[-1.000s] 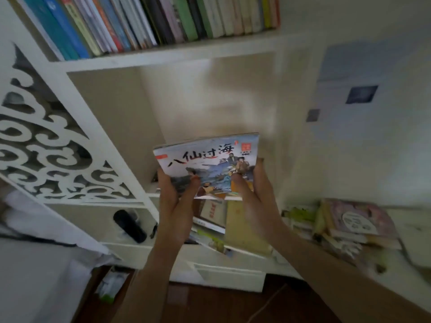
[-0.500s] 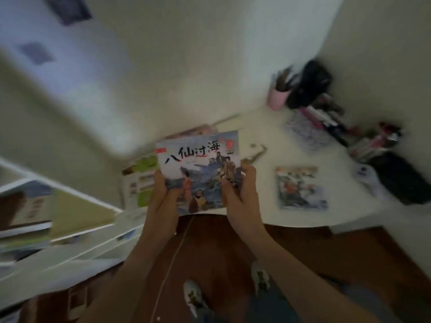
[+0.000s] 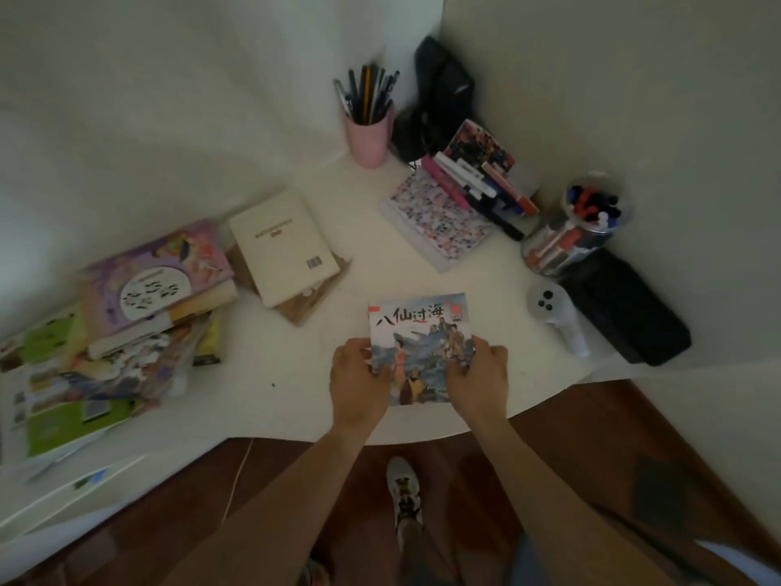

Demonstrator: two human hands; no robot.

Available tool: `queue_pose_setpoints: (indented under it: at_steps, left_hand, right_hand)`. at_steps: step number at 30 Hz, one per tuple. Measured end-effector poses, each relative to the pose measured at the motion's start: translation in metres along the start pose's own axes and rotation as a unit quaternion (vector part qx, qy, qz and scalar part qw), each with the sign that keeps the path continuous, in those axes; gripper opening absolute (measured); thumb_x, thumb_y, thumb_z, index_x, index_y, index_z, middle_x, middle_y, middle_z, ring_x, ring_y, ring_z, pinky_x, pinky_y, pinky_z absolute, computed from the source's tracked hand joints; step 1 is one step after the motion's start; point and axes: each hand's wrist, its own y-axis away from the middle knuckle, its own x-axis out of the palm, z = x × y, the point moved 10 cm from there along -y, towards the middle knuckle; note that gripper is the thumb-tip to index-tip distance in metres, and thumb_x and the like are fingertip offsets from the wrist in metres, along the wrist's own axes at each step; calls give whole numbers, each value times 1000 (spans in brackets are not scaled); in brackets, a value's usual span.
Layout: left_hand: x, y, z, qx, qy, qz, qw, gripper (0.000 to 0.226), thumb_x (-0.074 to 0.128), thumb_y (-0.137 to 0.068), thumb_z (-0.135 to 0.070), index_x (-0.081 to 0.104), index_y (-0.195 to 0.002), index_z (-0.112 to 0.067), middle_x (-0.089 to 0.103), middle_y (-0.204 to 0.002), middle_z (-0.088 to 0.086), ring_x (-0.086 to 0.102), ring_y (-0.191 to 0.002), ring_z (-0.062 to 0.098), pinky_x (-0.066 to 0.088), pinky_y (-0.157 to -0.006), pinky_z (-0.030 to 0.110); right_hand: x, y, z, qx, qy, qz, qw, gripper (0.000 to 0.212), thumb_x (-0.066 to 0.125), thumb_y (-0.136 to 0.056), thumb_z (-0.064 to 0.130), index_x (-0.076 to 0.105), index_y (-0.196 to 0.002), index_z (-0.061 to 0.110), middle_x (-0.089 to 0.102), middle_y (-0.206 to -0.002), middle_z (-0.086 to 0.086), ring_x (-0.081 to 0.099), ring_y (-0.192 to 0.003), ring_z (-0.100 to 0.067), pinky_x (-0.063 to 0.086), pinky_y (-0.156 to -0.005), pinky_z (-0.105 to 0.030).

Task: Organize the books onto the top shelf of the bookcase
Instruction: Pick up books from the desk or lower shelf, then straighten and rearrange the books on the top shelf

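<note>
**Picture book held over desk edge**

While both forearms reach forward, I see my left hand (image 3: 358, 376) and right hand (image 3: 481, 376) closed on the lower side edges of a thin illustrated picture book (image 3: 421, 346), thumbs on its cover. It lies flat, just above or on the white desk (image 3: 296, 374) near its front edge; I cannot tell which. Its title edge points away from me. A cream paperback (image 3: 284, 247) and a messy book pile (image 3: 139, 315) lie left; a pink pen cup (image 3: 368, 135) stands behind.

Thin illustrated paper book (image 3: 422, 344), lower centre: glossy cover. White curved desk top (image 3: 296, 374): smooth, matt. Pink pen cup (image 3: 368, 139), upper centre: matt plastic. Reddish-brown floor (image 3: 570, 433), bottom: polished wood.
</note>
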Motion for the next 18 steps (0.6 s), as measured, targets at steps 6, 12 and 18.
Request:
queue_pose_setpoints:
  at_steps: [6,12,18]
  left_hand:
    - [15,-18,17,44,-82,6,996,30,67,-94,-20,65,-124,-19,60,-115,1,53,-103,13,38,-84,20]
    - [24,-21,21,64,-81,34,994,34,64,-97,-22,64,-131,-20,58,-117,0,60,-103,17,48,-87,25]
    - [27,-19,16,48,-111,54,991,29,59,-98,-20,61,-126,-15,55,-118,4,58,-106,21,45,-86,25]
  right_hand:
    - [16,-19,-6,-5,107,-16,994,41,62,-96,27,53,-133,11,42,-132,-13,43,-119,-30,44,-83,-37]
    - [28,-18,-5,-2,155,14,988,52,58,-99,27,41,-146,12,43,-136,-13,46,-123,-32,48,-92,-42]
    - [31,-17,1,19,202,27,979,45,57,-98,22,41,-138,10,43,-131,-16,49,-117,-33,49,-88,-40]
